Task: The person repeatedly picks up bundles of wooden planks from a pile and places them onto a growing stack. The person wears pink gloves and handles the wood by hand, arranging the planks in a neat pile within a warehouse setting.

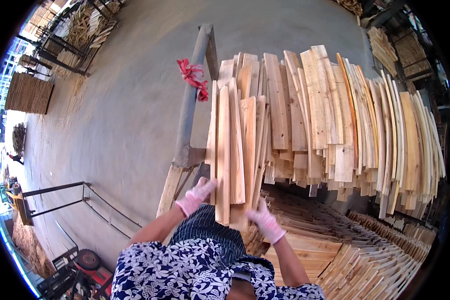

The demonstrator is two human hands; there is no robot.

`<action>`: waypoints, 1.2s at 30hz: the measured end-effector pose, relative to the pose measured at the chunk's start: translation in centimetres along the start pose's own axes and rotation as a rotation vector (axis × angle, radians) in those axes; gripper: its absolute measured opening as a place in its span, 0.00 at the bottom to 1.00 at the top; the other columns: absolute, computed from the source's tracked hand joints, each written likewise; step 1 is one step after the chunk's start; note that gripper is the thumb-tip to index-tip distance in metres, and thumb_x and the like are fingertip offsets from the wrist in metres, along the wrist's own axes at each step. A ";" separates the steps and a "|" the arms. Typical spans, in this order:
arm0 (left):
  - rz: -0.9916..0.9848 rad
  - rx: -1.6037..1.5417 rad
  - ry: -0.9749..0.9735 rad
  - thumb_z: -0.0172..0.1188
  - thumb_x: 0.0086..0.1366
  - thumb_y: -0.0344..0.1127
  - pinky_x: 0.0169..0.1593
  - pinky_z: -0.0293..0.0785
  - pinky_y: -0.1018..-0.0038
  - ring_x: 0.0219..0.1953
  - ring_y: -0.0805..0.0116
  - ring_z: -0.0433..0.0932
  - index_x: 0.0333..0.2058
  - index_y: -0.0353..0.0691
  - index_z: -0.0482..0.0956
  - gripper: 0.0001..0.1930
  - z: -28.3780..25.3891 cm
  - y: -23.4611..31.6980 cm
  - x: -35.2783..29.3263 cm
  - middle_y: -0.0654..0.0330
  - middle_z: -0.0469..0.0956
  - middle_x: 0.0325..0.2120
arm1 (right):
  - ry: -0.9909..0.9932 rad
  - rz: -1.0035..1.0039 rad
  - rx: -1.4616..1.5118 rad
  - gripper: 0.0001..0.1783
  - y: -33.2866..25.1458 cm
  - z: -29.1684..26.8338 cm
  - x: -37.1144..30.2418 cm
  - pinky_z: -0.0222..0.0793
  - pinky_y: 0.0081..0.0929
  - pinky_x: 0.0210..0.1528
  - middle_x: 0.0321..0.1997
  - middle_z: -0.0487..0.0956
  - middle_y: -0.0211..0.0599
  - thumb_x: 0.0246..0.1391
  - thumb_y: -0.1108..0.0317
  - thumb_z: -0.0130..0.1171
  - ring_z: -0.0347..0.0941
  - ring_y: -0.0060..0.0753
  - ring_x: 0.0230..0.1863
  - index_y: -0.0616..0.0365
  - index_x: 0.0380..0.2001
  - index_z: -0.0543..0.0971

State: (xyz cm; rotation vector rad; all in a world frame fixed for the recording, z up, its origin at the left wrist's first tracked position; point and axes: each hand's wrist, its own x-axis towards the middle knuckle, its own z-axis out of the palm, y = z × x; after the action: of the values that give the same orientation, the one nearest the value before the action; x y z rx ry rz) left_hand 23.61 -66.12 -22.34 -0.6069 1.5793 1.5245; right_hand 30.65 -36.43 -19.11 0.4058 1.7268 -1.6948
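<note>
Sawn wooden boards [223, 150] stand in a loose bundle in front of me, their near ends reaching to my waist. My left hand [199, 196], in a pale pink glove, lies against the bundle's left side, with its fingers closed at the edge of the boards. On the other side, my right hand [266, 222] wears a matching glove. Its thumb is spread away from the fingers, which reach to the near end of a board. The boards partly hide the fingertips of both hands. A grey metal post [189, 115] with red cloth tied on it rises left of the bundle.
A long row of upright boards [330, 110] extends to the right. Below it lie more stacked boards [370, 265]. A black metal rail [105, 205] and a red wheeled machine [92, 270] are at lower left. Wood stacks [30, 93] stand on the far left floor.
</note>
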 end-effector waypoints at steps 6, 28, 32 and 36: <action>-0.103 -0.523 0.000 0.62 0.62 0.70 0.72 0.56 0.56 0.73 0.60 0.54 0.74 0.45 0.52 0.52 0.5 -2.5 6.4 0.53 0.57 0.72 | 0.459 0.092 -0.384 0.67 -6.1 3.9 11.8 0.62 0.44 0.70 0.71 0.61 0.65 0.47 0.40 0.72 0.62 0.61 0.71 0.48 0.77 0.40; 0.233 -0.554 -0.237 0.62 0.56 0.74 0.70 0.67 0.53 0.65 0.49 0.68 0.70 0.42 0.59 0.54 5.4 -7.6 2.2 0.48 0.66 0.66 | 0.529 -0.131 -0.498 0.48 1.4 6.9 -9.1 0.70 0.51 0.57 0.55 0.72 0.60 0.56 0.49 0.65 0.73 0.65 0.54 0.55 0.72 0.54; 0.231 -0.461 -0.290 0.58 0.61 0.72 0.68 0.69 0.55 0.63 0.50 0.70 0.70 0.43 0.60 0.49 6.7 -9.3 1.0 0.51 0.69 0.64 | 0.711 -0.064 -0.344 0.50 4.7 10.2 -15.3 0.70 0.52 0.57 0.54 0.72 0.60 0.55 0.49 0.66 0.73 0.66 0.54 0.56 0.73 0.53; 0.186 -0.233 -0.391 0.57 0.65 0.69 0.63 0.74 0.57 0.58 0.54 0.74 0.67 0.43 0.64 0.43 14.3 -11.2 -1.3 0.53 0.75 0.58 | 1.058 -0.107 -0.181 0.53 10.4 12.9 -24.6 0.70 0.49 0.56 0.55 0.71 0.62 0.53 0.50 0.68 0.72 0.66 0.52 0.62 0.73 0.52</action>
State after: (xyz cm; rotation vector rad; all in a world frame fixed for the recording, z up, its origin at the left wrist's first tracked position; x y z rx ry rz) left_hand 36.75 -54.16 -26.34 -0.2668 1.1947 1.8532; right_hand 58.27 -42.06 -10.07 1.3047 2.6293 -1.4401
